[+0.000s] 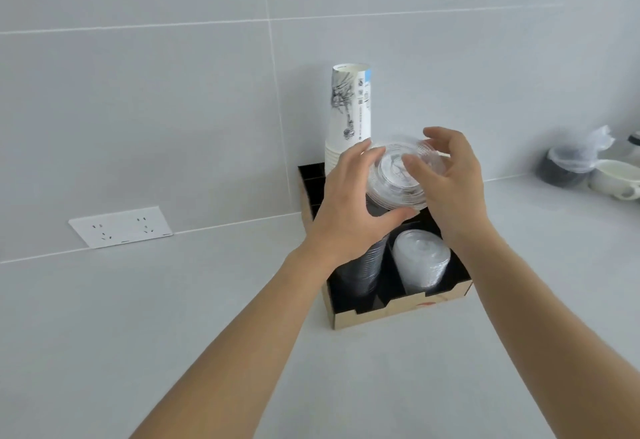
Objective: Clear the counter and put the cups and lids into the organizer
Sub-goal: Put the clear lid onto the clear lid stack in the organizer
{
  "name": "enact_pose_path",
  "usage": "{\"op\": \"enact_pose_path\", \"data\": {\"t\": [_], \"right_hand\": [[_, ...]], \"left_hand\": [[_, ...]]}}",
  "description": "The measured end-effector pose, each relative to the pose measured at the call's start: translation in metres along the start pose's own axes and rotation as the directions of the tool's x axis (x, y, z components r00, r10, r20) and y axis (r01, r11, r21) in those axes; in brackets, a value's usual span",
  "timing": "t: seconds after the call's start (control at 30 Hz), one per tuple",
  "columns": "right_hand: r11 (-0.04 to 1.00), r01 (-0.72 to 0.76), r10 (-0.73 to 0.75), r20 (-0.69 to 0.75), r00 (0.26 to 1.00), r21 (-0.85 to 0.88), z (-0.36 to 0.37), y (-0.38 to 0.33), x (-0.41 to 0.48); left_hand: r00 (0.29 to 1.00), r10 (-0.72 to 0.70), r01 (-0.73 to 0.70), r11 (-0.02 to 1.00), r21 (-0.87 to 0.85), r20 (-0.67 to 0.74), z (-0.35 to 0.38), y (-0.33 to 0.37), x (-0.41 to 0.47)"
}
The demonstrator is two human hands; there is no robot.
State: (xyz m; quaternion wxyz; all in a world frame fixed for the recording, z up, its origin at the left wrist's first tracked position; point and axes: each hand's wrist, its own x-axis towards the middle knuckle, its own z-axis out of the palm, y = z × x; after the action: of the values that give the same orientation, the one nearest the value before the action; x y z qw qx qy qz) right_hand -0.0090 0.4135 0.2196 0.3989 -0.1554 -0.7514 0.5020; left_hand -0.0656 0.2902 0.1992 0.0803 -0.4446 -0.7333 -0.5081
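Observation:
A black organizer with cardboard-brown sides [398, 310] stands on the counter against the wall. A tall upside-down stack of white printed paper cups [348, 116] rises from its back part. A stack of clear lids [420, 262] lies in its front right compartment, and a darker stack of clear cups or lids [367, 272] fills the front left one. Above the organizer's middle I hold a stack of clear plastic lids [394, 180] between both hands. My left hand [346, 210] grips its left side and my right hand [453, 182] its right side.
A white double wall socket [119, 227] sits low on the tiled wall at the left. At the far right of the counter stand a dark bowl covered with clear plastic [568, 164] and a white cup [616, 178]. The grey counter [173, 317] spreads in front.

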Motion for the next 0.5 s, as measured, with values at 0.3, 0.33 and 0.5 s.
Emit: {"op": "enact_pose_path", "data": {"t": [0.3, 0.33, 0.5], "right_hand": [[0.993, -0.115, 0.115, 0.066, 0.991, -0.013, -0.054, 0.073, 0.039], [0.991, -0.133, 0.133, 0.078, 0.988, -0.011, -0.056, 0.081, 0.039], [0.972, -0.235, 0.236, 0.19, 0.953, -0.028, -0.059, 0.117, 0.04]], "left_hand": [[0.992, -0.125, 0.125, 0.992, 0.029, 0.019, 0.087, -0.003, 0.025], [0.99, -0.142, 0.141, 0.99, 0.028, 0.027, 0.094, -0.006, 0.024], [0.981, -0.178, 0.177, 0.984, 0.017, 0.071, 0.121, -0.022, 0.011]]}}
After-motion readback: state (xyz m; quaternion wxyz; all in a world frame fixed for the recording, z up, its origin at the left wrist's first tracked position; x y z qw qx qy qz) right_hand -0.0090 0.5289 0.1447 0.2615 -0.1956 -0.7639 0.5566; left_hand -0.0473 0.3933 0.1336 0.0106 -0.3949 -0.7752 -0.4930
